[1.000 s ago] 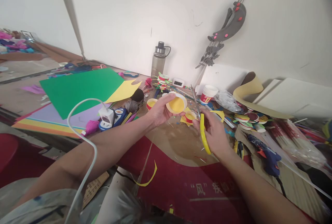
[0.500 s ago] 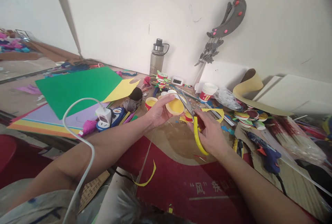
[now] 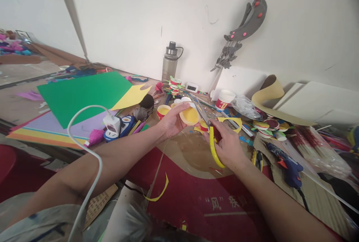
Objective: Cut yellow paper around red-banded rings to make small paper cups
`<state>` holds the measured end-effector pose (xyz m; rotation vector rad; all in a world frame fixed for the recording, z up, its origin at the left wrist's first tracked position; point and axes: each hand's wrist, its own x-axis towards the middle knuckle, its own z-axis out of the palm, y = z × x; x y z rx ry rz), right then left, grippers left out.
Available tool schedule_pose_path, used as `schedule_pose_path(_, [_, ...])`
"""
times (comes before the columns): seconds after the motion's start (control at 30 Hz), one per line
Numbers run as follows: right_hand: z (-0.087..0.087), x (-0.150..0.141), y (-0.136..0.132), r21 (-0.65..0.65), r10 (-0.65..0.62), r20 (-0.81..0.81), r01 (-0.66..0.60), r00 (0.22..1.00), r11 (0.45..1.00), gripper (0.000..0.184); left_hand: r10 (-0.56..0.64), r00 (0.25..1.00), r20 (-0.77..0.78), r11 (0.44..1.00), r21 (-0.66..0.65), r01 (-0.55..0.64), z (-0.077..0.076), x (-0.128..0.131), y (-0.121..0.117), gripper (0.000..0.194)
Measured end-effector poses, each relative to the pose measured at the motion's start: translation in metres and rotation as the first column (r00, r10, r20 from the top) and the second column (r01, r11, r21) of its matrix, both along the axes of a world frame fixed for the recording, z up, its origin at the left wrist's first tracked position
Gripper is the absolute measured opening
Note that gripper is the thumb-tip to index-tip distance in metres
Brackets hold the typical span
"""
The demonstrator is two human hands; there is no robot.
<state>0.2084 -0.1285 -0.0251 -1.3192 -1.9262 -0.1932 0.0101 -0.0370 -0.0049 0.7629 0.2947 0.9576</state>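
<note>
My left hand [image 3: 173, 121] is closed around a short cut paper cup [image 3: 190, 116] with a yellow inside, tilted toward me. In my right hand [image 3: 226, 142] are yellow-handled scissors [image 3: 214, 150], their blades pointing up and left along the right rim of the cup. Whether the blades touch the rim I cannot tell. Behind my left hand stands another cut cup [image 3: 163, 111] with a yellow inside. A yellow paper sheet [image 3: 237, 123] with a cut-out lies behind my right hand. A curved yellow paper strip [image 3: 162, 193] rests near the table's front edge.
A green sheet [image 3: 84, 94] covers coloured paper at left, near a power strip [image 3: 123, 128] with a white cable [image 3: 99, 163] crossing my left arm. A bottle [image 3: 169, 62] and stacked paper cups [image 3: 225, 99] stand at the back. A glue gun [image 3: 290, 169] lies at right.
Almost nothing differs. Both hands keep hold of the cup and the scissors in nearly the same place, and the view has shifted very slightly.
</note>
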Motion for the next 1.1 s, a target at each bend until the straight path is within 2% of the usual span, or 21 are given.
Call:
schedule_pose_path(0.33, [-0.003,0.0,0.0,0.009,-0.024,0.01,0.024,1.0,1.0,0.036,-0.005,1.0,0.009,1.0,0.006,0.005,-0.001,0.0,0.0,0.028])
schedule_pose_path(0.7, [-0.001,0.007,0.001,0.07,0.002,0.09,-0.008,0.996,0.998,0.037,-0.022,1.0,-0.01,0.995,0.096,0.023,-0.001,-0.001,0.006,0.041])
schedule_pose_path(0.9, [-0.001,0.011,0.002,0.04,-0.004,0.083,0.001,0.997,0.999,0.037,-0.005,1.0,-0.023,0.991,0.132,0.008,-0.001,-0.003,0.009,0.046])
schedule_pose_path(1.1, [0.008,0.007,0.001,-0.022,0.035,0.055,-0.034,0.998,0.999,0.038,-0.009,0.999,-0.043,0.988,0.154,0.015,0.002,-0.005,0.009,0.046])
